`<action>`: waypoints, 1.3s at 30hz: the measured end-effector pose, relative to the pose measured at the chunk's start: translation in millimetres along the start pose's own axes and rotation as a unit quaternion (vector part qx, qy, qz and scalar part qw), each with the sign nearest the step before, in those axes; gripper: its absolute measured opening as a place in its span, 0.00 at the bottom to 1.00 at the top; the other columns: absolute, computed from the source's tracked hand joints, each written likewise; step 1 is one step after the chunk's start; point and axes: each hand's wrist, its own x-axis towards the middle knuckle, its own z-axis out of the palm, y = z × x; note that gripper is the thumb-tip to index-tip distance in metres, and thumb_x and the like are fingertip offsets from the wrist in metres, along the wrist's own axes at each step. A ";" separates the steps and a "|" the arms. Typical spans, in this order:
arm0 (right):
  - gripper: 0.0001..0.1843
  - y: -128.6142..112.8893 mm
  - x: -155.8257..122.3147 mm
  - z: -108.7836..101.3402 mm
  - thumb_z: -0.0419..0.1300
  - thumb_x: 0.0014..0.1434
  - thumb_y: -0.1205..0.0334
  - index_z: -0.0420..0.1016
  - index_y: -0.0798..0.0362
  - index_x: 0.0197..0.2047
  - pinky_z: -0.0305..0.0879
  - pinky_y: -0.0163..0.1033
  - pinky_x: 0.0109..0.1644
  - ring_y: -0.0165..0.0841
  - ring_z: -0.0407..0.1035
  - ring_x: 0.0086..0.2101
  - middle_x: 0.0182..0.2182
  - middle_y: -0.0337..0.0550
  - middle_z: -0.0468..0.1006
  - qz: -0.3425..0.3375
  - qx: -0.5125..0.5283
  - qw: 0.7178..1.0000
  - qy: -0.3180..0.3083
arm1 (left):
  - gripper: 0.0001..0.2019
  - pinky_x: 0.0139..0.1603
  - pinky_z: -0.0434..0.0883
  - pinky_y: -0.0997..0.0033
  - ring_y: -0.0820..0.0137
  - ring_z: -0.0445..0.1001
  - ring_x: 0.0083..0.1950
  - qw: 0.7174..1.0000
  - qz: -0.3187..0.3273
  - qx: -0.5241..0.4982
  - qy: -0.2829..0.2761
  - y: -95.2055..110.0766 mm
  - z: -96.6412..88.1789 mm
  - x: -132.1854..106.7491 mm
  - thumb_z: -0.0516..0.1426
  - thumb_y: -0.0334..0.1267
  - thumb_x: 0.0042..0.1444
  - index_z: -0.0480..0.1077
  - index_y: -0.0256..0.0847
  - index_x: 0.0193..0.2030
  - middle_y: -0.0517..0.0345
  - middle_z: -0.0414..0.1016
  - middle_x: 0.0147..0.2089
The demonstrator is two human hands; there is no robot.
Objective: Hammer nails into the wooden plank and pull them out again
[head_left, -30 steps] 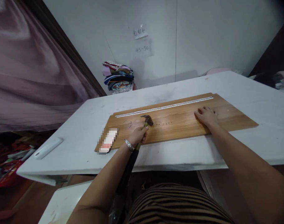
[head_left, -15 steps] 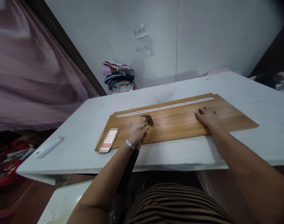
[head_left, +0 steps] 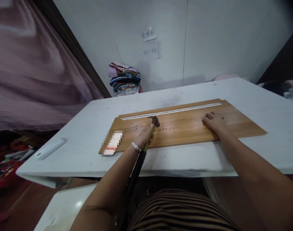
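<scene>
My left hand [head_left: 146, 135] is wrapped round the handle of a claw hammer [head_left: 156, 121], just below the head. The hammer's head shows over the left-centre of a wood-grain board [head_left: 192, 128]; whether it touches the surface I cannot tell. To the right of the head runs a row of small dark spots [head_left: 171, 128], perhaps nail heads or holes. A few loose nails [head_left: 136, 127] lie on the board left of the hammer. My right hand [head_left: 214, 121] rests on the board's right part, fingers apart and slightly bent, holding nothing.
Two thin white strips [head_left: 175, 111] run along the board's far side. A blurred-out phone-like object [head_left: 114, 141] lies at its left end. On the white table [head_left: 79, 134] is a white long-handled object [head_left: 50, 149]. Folded cloths [head_left: 125, 78] are stacked by the wall.
The view has shifted slightly. My left hand and the hammer have moved a little up and right over the board. My right hand stays in its place on the board.
</scene>
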 end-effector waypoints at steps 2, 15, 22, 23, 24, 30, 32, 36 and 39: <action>0.19 -2.4 -0.9 -2.9 0.58 0.62 0.55 0.83 0.54 0.49 0.60 0.60 0.69 0.52 0.66 0.64 0.59 0.60 0.78 0.014 0.117 0.993 0.026 | 0.19 0.17 0.55 0.78 0.78 0.58 0.16 0.999 0.005 -0.035 -0.003 3.7 4.0 1.2 0.49 0.54 0.72 0.68 0.40 0.39 0.65 0.65 0.23; 0.37 -159.6 -77.3 -8.3 0.63 0.68 0.52 0.57 0.43 0.76 0.81 0.43 0.46 0.36 0.81 0.45 0.53 0.47 0.84 0.017 0.529 0.766 -0.363 | 0.12 0.38 0.75 0.72 0.70 0.79 0.31 0.942 0.063 -0.328 -0.007 22.4 87.5 51.6 0.59 0.45 0.67 0.68 0.39 0.36 0.55 0.77 0.31; 0.21 -176.4 -72.0 -14.7 0.68 0.64 0.51 0.75 0.47 0.57 0.62 0.27 0.21 0.29 0.72 0.25 0.29 0.38 0.81 -0.039 0.390 0.829 -0.399 | 0.24 0.42 0.76 0.69 0.65 0.82 0.42 0.936 0.139 -0.319 -0.045 7.5 100.4 34.3 0.54 0.60 0.68 0.74 0.38 0.41 0.50 0.82 0.38; 0.17 -175.9 -70.8 -15.8 0.67 0.65 0.51 0.75 0.48 0.54 0.60 0.27 0.20 0.28 0.70 0.22 0.26 0.36 0.78 -0.044 0.367 0.836 -0.404 | 0.24 0.42 0.75 0.69 0.65 0.82 0.41 0.947 0.140 -0.283 -0.050 6.1 95.4 31.2 0.55 0.61 0.67 0.74 0.38 0.41 0.50 0.82 0.38; 0.14 -175.3 -70.3 -17.2 0.66 0.66 0.52 0.74 0.49 0.50 0.59 0.27 0.20 0.27 0.68 0.20 0.23 0.34 0.76 -0.048 0.349 0.844 -0.404 | 0.25 0.41 0.75 0.70 0.66 0.82 0.41 0.957 0.140 -0.245 -0.060 5.1 88.6 28.4 0.55 0.61 0.67 0.75 0.39 0.41 0.50 0.82 0.38; 0.05 -169.9 -74.0 -29.1 0.61 0.64 0.60 0.69 0.50 0.39 0.58 0.29 0.19 0.24 0.60 0.17 0.23 0.33 0.74 -0.088 0.294 0.893 -0.329 | 0.14 0.33 0.71 0.71 0.69 0.76 0.30 0.990 0.125 0.028 -0.064 -0.5 18.5 28.1 0.63 0.50 0.61 0.78 0.41 0.43 0.52 0.83 0.36; 0.05 -167.5 -73.6 -32.7 0.60 0.62 0.61 0.68 0.50 0.41 0.62 0.30 0.21 0.25 0.62 0.18 0.25 0.33 0.74 -0.108 0.306 0.892 -0.314 | 0.09 0.35 0.72 0.70 0.67 0.75 0.31 0.985 0.139 0.097 0.025 -3.8 -6.3 35.5 0.61 0.44 0.61 0.77 0.41 0.36 0.52 0.81 0.33; 0.17 -167.3 -70.8 -33.1 0.61 0.59 0.61 0.71 0.48 0.53 0.66 0.34 0.25 0.29 0.66 0.20 0.25 0.32 0.74 -0.154 0.264 0.896 -0.322 | 0.05 0.48 0.73 0.65 0.60 0.79 0.46 0.942 0.204 0.207 0.165 -11.2 -32.7 59.9 0.59 0.34 0.59 0.75 0.43 0.33 0.49 0.82 0.39; 0.18 -170.1 -71.0 -26.9 0.59 0.62 0.60 0.75 0.48 0.55 0.71 0.40 0.33 0.34 0.71 0.27 0.28 0.38 0.78 -0.227 0.189 0.909 -0.294 | 0.06 0.51 0.72 0.60 0.57 0.77 0.48 0.917 0.219 0.289 0.168 -17.0 -30.5 81.4 0.57 0.37 0.63 0.75 0.44 0.36 0.47 0.81 0.40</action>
